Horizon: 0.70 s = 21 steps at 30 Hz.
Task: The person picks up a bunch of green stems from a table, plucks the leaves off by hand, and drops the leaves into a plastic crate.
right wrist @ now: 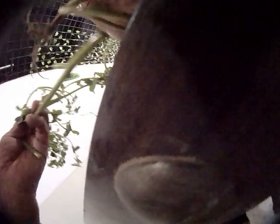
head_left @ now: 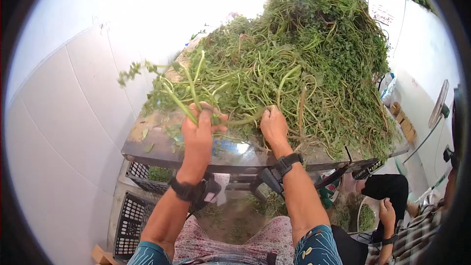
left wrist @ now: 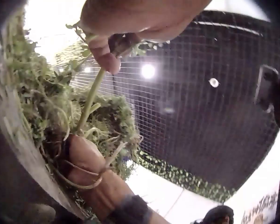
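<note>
A big heap of green leafy stems [head_left: 299,54] covers the table [head_left: 162,149]. My left hand [head_left: 200,123] is raised at the heap's near left edge and grips a small bunch of long stems [head_left: 184,86] that fan up and to the left. In the left wrist view the left hand's fingers [left wrist: 107,53] curl round one thick stem [left wrist: 91,100]. My right hand [head_left: 273,123] grips stems at the heap's near edge, fingers curled into the greens. The right wrist view shows my left hand [right wrist: 23,144] holding stems [right wrist: 65,70].
Black plastic crates [head_left: 132,216] stand under the table on the left, one with greens in it. Another person's hand [head_left: 387,213] and a seated figure are at the lower right. A white wall runs along the left. A dark mesh [left wrist: 205,93] hangs overhead.
</note>
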Motion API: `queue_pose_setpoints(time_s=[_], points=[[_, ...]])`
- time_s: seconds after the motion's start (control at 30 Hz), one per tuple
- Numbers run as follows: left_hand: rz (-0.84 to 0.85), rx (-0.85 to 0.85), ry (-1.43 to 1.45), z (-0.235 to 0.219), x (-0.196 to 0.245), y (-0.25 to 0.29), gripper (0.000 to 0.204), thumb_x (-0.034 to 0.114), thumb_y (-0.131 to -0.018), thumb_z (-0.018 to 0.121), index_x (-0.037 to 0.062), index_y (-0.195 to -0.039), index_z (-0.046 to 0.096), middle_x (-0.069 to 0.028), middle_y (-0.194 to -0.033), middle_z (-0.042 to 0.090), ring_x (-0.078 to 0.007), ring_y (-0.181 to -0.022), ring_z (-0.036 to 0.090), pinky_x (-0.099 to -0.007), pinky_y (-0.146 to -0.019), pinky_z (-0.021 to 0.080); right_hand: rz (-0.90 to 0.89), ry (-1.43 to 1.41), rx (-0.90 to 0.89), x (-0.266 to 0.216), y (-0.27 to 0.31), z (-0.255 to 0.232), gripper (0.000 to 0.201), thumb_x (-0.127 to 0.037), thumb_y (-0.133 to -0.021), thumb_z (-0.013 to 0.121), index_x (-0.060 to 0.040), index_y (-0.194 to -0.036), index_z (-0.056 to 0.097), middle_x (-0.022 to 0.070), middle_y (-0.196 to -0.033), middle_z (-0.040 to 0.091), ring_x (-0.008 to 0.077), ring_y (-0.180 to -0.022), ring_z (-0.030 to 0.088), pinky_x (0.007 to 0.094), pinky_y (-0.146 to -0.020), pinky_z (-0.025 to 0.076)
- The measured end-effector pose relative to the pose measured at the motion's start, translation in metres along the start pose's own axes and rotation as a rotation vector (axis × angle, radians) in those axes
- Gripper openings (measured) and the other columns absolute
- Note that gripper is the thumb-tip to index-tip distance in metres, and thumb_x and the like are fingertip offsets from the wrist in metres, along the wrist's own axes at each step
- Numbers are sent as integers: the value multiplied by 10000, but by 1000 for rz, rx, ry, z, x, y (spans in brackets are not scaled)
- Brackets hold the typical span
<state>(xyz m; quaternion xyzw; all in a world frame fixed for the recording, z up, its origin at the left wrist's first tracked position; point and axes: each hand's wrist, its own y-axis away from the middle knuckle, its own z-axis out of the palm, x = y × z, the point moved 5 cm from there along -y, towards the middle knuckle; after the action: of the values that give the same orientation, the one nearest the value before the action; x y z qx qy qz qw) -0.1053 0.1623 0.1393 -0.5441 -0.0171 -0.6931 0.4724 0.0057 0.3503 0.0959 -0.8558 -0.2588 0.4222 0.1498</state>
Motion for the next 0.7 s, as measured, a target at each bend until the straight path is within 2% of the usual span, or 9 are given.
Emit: queue_pose_setpoints(time_s=[0.1,0.17,0.27,0.37,0.47,0.5,0.6,0.63,0.7], points=[[114,-20,-146,2,29,-1,119,169,-929,397,72,-954,461,-66,-843,535,-152,-767,586,-250,-554,481,84,81,-36,4,-5,-3,268,-216,-822,418,-24,-931,571,205,-883,602,388,-822,558,463,-730,428],[148,-32,-133,-8,38,-6,140,191,-928,414,64,-959,465,-57,-820,532,-134,-747,582,-222,-526,439,54,67,-74,2,0,-1,278,-225,-821,413,-29,-935,573,203,-889,602,388,-826,557,461,-734,429],[-32,117,65,-39,41,-17,136,177,-918,435,49,-946,472,-48,-787,513,-133,-726,554,-236,-557,444,-38,41,-52,-2,2,-5,273,-210,-808,434,-40,-952,592,201,-891,607,381,-831,564,455,-737,434],[51,111,476,-79,61,-38,142,154,-929,389,44,-906,476,-92,-805,526,-139,-733,527,-209,-544,440,-68,25,-45,-1,7,-7,265,-196,-800,451,-42,-955,601,200,-886,609,373,-829,570,447,-737,437],[-59,-174,844,-108,89,-51,139,124,-917,393,55,-847,492,-92,-789,513,-122,-710,499,-210,-554,436,-68,19,-43,-4,6,-5,260,-186,-796,458,-42,-957,603,199,-886,610,365,-833,572,439,-740,439],[-111,-197,863,-112,91,-52,137,125,-903,415,67,-811,499,-68,-763,500,-114,-668,478,-214,-563,428,-64,16,-43,-3,6,-5,259,-184,-795,460,-43,-958,603,198,-888,610,363,-834,573,438,-741,439],[-180,183,529,-114,62,-42,120,132,-892,437,75,-802,492,-30,-709,466,-111,-637,455,-222,-553,416,-77,20,-37,-4,10,-7,255,-170,-792,468,-41,-973,594,198,-907,609,362,-847,571,431,-749,440],[-230,184,544,-112,45,-40,95,147,-882,464,78,-825,497,-9,-679,454,-120,-622,452,-226,-544,408,-96,23,-35,-7,9,-8,255,-165,-791,471,-40,-979,590,198,-915,608,362,-853,571,429,-752,440],[-230,-5,663,-100,23,-31,74,164,-886,465,97,-871,495,-15,-707,486,-132,-646,485,-237,-559,417,-144,-13,-16,-3,7,-6,253,-146,-788,480,-37,-993,580,199,-931,606,362,-867,568,422,-759,440]])
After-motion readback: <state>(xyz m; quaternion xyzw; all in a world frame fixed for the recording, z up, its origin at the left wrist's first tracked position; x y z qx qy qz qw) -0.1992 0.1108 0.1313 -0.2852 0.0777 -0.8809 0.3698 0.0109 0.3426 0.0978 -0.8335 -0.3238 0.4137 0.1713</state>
